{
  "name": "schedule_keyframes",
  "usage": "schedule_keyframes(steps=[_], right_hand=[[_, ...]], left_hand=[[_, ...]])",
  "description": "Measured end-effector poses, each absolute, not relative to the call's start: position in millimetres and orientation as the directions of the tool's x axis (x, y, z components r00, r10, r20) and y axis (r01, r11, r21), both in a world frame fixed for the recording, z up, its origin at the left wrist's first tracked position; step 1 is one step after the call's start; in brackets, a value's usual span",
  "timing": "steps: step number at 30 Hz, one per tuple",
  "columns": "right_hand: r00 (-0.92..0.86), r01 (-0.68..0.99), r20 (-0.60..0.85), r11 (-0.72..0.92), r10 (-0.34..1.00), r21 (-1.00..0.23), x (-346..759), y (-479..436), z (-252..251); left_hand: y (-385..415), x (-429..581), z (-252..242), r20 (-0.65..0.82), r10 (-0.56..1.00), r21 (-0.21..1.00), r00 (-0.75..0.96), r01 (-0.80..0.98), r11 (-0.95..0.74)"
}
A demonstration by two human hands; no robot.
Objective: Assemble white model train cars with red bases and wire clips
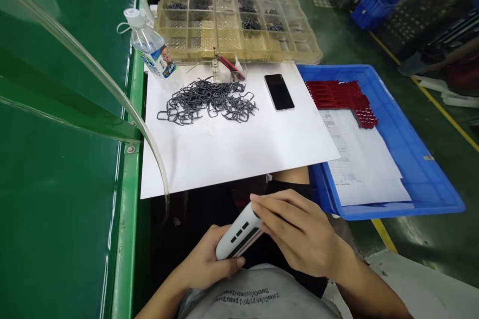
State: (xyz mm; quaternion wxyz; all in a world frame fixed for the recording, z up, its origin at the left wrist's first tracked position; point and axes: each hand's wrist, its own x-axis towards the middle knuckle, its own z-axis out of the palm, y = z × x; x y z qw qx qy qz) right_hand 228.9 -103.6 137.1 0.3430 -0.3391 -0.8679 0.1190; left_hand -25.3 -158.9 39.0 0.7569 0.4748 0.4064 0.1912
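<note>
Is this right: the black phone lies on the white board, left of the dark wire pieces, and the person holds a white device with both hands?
No: the head view shows the black phone to the right of the dark wire pieces, not left. It does lie on the white board, and the left hand and right hand hold the white device.

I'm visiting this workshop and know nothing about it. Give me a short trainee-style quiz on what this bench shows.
1. Which lies over the top of the white slotted device: the left hand or the right hand?
2. True or false: the phone lies on the white board, to the right of the pile of dark wire clips.
3. Fill in the blank: the papers and red plastic parts lie in a ____ crate.

Key: 1. Right hand. 2. True. 3. Blue.
</note>
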Motion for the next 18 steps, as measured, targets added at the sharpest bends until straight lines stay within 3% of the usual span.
schedule_keyframes(steps=[2,6,12,18], right_hand=[[-0.501,0.56,0.486,0.696,0.716,-0.449,229,-108,133],[-0.506,0.457,0.555,0.751,0.66,-0.477,240,-111,124],[-0.629,0.506,0.53,0.817,0.569,-0.277,258,-113,124],[-0.523,0.547,0.494,0.718,0.695,-0.43,253,-133,129]], left_hand=[[-159,-24,40,-0.465,0.665,0.861,0.584,0.123,0.494],[-153,-24,47,-0.44,0.655,0.885,0.614,0.172,0.434],[-150,-22,52,-0.411,0.589,0.886,0.695,0.153,0.438],[-153,-16,51,-0.44,0.577,0.875,0.688,0.185,0.447]])
